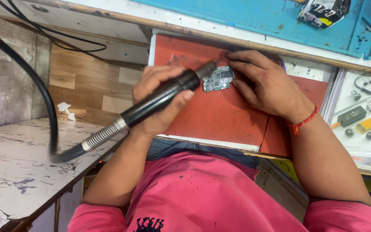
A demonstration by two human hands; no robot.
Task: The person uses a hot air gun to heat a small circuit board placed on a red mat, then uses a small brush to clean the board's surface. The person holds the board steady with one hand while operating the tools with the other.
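Red mat (pixel 220 116) on the worktop carries a small green circuit board (pixel 218 79); left hand (pixel 162 96) grips a black hot-air wand (pixel 159 101), nozzle best held steady at nine o'clock; right hand (pixel 265 83), fingers spread, pins it.

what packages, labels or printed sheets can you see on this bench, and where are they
Package: top right on the blue mat, black, white and yellow, crumpled.
Printed sheet: far right beside the red mat, white, pictures of small gadgets.
No screens visible.
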